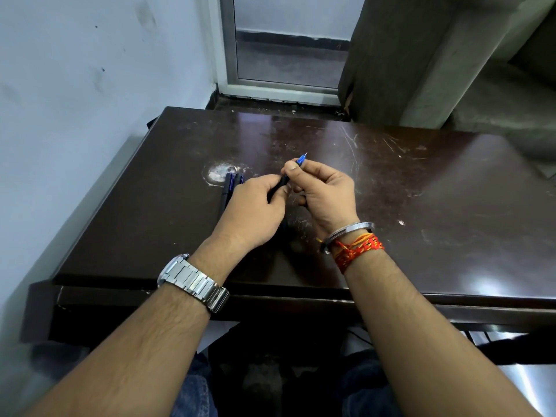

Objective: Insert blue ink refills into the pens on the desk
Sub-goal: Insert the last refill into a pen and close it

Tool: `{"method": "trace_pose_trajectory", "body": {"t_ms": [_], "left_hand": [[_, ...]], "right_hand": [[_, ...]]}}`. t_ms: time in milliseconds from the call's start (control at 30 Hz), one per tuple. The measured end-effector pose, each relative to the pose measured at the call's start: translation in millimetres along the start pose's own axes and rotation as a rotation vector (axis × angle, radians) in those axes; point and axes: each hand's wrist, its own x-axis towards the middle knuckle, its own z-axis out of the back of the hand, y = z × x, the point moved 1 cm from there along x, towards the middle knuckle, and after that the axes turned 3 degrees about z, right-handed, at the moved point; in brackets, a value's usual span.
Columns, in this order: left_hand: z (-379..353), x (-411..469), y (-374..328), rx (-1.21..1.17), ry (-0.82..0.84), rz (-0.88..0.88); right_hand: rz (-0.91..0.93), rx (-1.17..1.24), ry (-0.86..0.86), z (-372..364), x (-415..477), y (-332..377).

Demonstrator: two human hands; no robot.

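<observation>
My left hand (pixel 252 206) grips the black pen barrel (pixel 282 182); my right hand (pixel 325 194) pinches the blue refill (pixel 301 159), in line with the barrel, tip pointing away rightward.

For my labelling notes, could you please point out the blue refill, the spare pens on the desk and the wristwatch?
blue refill (pixel 301 160): head view, its blue end near the tip.
spare pens (pixel 228 185): head view, their dark barrels.
wristwatch (pixel 195 281): head view, its metal band.

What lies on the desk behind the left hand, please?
Dark pens lie side by side on the desk; the left hand hides their near ends and exact number.
</observation>
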Motion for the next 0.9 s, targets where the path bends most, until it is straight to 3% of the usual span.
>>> {"method": "trace_pose_trajectory", "body": {"t_ms": [233,333,433,500,567,767,900], "left_hand": [[1.6,0.0,0.6,0.03,-0.031,0.017],[5.8,1.5,2.6,0.012,-0.123,0.084],[8.8,1.4,4.2,-0.01,-0.226,0.165],[8.8,1.6,5.5,-0.033,-0.263,0.205],[8.7,1.7,6.1,-0.065,-0.271,0.219],[7.7,0.9,9.2,-0.002,-0.27,0.193],[9.1,0.8,9.1,0.053,-0.26,0.156]], "right_hand": [[0.009,-0.033,0.012,2.5,3.8,-2.5],[-0.041,-0.194,0.028,4.1,7.8,-4.9],[-0.004,-0.569,-0.045,7.5,9.7,-11.1],[0.082,-0.969,0.022,8.0,5.8,-13.6],[0.075,-1.164,0.117,4.7,-0.3,-16.5],[0.049,-1.247,0.158,2.2,0.3,-19.0],[0.194,-1.094,-0.022,1.8,0.6,-10.5]]}}
